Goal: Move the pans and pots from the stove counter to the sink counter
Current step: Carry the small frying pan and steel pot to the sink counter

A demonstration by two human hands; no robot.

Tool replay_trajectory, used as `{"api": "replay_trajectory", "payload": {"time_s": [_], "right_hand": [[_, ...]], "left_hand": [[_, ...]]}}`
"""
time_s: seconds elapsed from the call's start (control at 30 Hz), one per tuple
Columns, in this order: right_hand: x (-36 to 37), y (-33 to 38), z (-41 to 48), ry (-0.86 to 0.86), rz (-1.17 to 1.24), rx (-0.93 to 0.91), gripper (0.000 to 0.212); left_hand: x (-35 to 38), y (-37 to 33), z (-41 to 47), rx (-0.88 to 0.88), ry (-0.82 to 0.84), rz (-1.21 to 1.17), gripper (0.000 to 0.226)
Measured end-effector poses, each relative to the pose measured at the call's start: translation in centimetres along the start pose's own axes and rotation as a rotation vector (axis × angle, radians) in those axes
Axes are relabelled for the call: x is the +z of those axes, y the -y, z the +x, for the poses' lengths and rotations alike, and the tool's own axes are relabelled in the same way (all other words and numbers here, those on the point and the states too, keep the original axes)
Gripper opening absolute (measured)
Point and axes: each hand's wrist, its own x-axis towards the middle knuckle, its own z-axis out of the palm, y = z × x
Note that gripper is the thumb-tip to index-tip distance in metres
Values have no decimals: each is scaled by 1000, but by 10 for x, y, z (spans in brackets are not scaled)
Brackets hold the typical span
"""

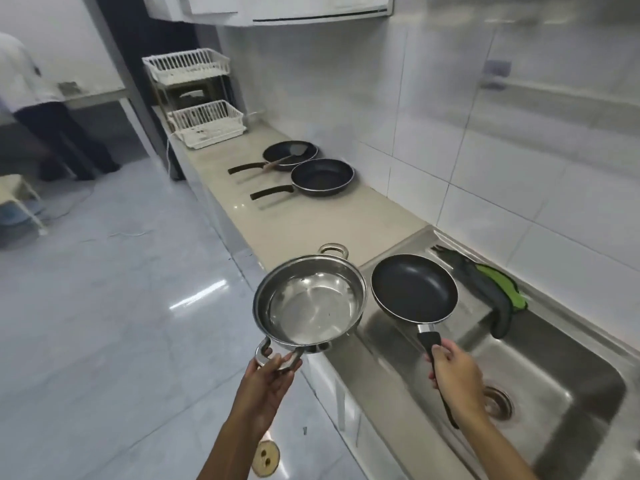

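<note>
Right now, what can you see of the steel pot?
The steel pot is shiny, shallow and round, with a loop handle on each side. It looks empty. The left hand grips the near handle and holds it roughly level in the air, over the counter's front edge beside the sink. Nothing else clearly touches it.

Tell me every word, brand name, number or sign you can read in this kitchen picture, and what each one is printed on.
None can be read.
Round steel pot with two loop handles, held by the left hand: no marking visible.
Black non-stick frying pan, held by the right hand: no label visible.
Two black frying pans on the beige counter: no print shows.
White wire dish racks: nothing legible.
Grey wall fitting: too blurred to tell.
</note>
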Motion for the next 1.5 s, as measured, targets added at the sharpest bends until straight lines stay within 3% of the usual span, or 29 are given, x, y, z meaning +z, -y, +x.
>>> {"api": "replay_trajectory", "payload": {"time_s": [0.3, 0.6, 0.97, 1.5], "right_hand": [[112, 73, 126, -142, 1, 95, 17], [203, 91, 248, -262, -84, 153, 15], [260, 84, 323, -362, -40, 207, 22], [296, 102, 368, -396, -69, 234, 22]], "left_hand": [[44, -105, 190, -84, 70, 60, 37], [59, -176, 334, -169, 100, 211, 38], [65, -203, 401, -245, 111, 327, 43], [96, -222, 438, -286, 69, 276, 38]]}}
